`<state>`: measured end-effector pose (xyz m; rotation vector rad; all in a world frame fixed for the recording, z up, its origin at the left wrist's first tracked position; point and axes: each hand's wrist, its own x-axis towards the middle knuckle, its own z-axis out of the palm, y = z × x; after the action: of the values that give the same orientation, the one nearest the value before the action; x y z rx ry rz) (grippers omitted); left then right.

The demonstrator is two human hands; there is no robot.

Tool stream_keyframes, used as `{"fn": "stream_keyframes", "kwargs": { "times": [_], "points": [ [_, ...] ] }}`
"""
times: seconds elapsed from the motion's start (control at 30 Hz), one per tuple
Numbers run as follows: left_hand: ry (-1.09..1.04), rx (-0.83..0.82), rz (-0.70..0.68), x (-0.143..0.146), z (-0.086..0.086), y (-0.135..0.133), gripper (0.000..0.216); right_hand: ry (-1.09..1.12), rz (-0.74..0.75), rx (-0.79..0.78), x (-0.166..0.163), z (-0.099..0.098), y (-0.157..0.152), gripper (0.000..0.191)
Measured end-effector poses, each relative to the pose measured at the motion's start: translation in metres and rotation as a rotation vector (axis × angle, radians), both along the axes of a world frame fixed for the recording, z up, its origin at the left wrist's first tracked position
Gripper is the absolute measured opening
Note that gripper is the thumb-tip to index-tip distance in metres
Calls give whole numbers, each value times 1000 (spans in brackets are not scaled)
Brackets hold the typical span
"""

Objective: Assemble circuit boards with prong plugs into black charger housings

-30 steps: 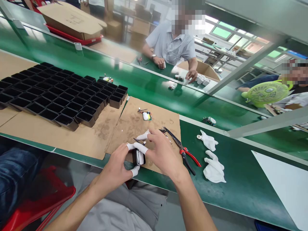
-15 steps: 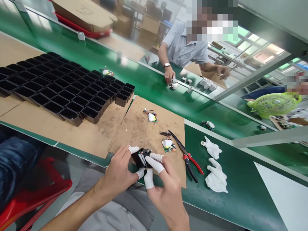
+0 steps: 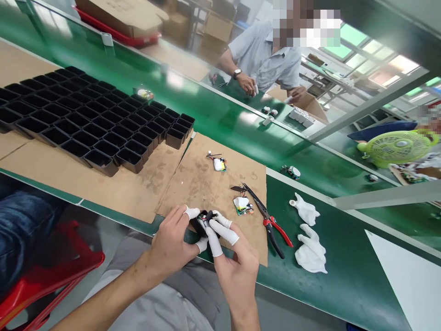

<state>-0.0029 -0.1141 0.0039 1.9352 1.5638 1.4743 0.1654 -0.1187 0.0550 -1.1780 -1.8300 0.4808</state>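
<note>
The left grip (image 3: 173, 238) clamps a small black plastic box (image 3: 197, 225) while the right grip (image 3: 237, 258), just beside, pinches a dark rounded part (image 3: 210, 215).

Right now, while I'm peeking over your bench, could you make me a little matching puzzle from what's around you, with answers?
Column one:
1. Pliers
2. Fan
3. Small black case
4. White cloths

Column two:
A. Held in the left hand
B. Crumpled on the near bench, right of the pliers
C. Red and black handles
D. Lime green, in the background

Right pairs: 1-C, 2-D, 3-A, 4-B.
</note>
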Motion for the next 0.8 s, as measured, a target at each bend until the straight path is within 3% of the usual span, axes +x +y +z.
{"fn": "stream_keyframes", "kwargs": {
  "times": [0.47,0.8],
  "points": [
    [-8,-28,-19,-1,0,1,41,-89,19,88,-8,-12,-5,61],
    [-85,-105,-39,-4,4,1,39,-355,149,348,5,-20,8,72]
  ]
}}
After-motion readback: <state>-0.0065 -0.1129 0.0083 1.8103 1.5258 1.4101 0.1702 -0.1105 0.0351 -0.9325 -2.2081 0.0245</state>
